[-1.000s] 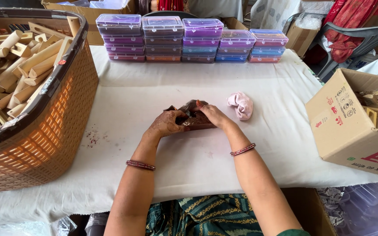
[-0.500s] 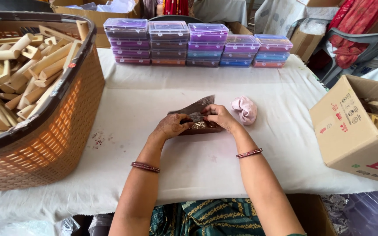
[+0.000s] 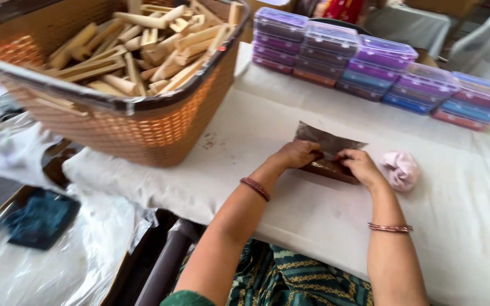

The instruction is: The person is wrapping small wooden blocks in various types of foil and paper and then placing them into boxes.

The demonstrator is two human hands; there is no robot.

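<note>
**Two hands on one brown packet, table centre**

Nearest: two forearms, one bracelet each. Left hand (image 3: 297,154) lies curled, fingertips pressed on the near-left edge of a single dark brown flat packet (image 3: 329,152). Right hand (image 3: 360,166) pinches the packet's near-right edge. Packet lies on the white table cloth (image 3: 290,209), its far flap lifted.

Just right of the right hand: one crumpled pink cloth (image 3: 400,169), apart from the packet.

Left, farther: one woven orange basket (image 3: 137,127), filled with many pale wooden sticks (image 3: 143,51); count not resolvable.

Farthest: five stacks of lidded plastic boxes (image 3: 381,71), purple, blue and red.
</note>
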